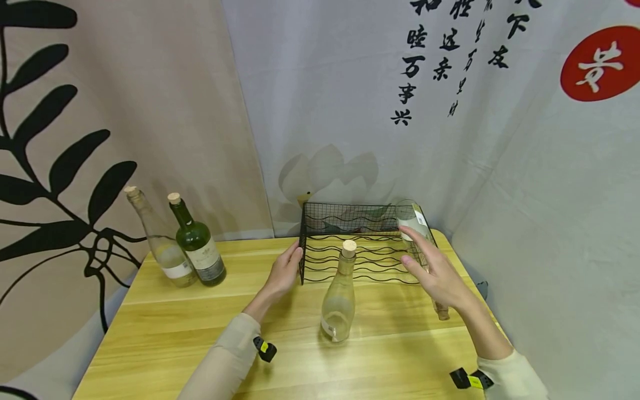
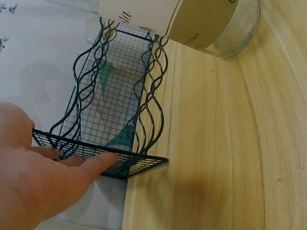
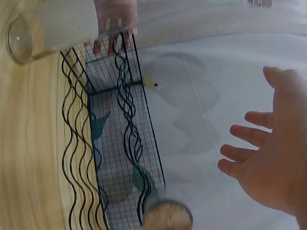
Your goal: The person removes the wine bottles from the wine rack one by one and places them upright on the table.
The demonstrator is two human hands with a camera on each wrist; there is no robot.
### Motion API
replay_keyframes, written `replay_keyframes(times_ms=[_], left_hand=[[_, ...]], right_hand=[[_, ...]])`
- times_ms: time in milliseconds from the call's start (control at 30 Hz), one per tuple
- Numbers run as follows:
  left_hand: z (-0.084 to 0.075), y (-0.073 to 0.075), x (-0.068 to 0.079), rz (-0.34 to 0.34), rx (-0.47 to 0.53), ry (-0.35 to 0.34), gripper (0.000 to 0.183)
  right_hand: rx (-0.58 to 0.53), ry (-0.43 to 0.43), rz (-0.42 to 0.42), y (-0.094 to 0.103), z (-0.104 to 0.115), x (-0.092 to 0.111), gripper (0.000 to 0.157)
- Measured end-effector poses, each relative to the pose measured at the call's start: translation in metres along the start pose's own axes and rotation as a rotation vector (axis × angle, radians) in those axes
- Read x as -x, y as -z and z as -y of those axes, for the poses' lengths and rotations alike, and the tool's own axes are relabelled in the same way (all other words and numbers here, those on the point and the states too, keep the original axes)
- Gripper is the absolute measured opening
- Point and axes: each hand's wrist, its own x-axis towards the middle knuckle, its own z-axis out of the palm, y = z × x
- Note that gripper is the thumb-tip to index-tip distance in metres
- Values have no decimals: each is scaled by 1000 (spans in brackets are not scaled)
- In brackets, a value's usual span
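Observation:
A black wire rack (image 1: pixel 362 280) with wavy bars and mesh ends stands at the table's back edge. Against its left mesh end my left hand (image 1: pixel 286 271) presses with fairly straight fingers (image 2: pixel 98 165). My right hand (image 1: pixel 437 275) is held open above the rack's right end, fingers apart and nothing in them. Beneath it, a clear glass bottle (image 1: pixel 411 214) lies in the rack, its cork (image 3: pixel 168 216) pointing toward the front; the hand partly hides it in the head view. In front of the rack, another clear corked bottle (image 1: pixel 338 308) stands upright.
On the table's left side stand a clear corked bottle (image 1: pixel 170 258) and a green corked wine bottle (image 1: pixel 200 244), close together. The wooden table (image 1: pixel 200 339) ends at a cloth backdrop (image 1: pixel 325 100), with another cloth wall (image 1: pixel 560 222) along the right.

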Motion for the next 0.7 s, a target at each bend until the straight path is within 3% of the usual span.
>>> replay_keyframes(times_ms=[367, 700], left_hand=[[-2, -1, 0, 7, 22, -1, 63], [-5, -1, 2, -17, -9, 7, 64]], right_hand=[[-19, -125, -13, 17, -23, 4, 68], [-55, -176, -62, 26, -52, 7, 67]])
